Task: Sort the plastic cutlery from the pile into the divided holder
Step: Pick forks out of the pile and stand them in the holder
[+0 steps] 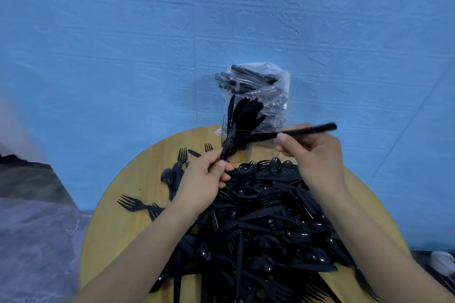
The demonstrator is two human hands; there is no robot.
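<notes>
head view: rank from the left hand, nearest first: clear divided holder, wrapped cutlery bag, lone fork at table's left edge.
From the left hand:
1. Clear divided holder, just above and right of the fingers, knives standing in it.
2. Lone fork, lower left, near the table's edge.
3. Wrapped cutlery bag, behind the holder at the table's far edge.

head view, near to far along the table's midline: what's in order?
Cutlery pile → clear divided holder, knives standing in it → plastic bag of cutlery → blue backdrop. Both hands hover between the pile and the holder, so they are left out.
</notes>
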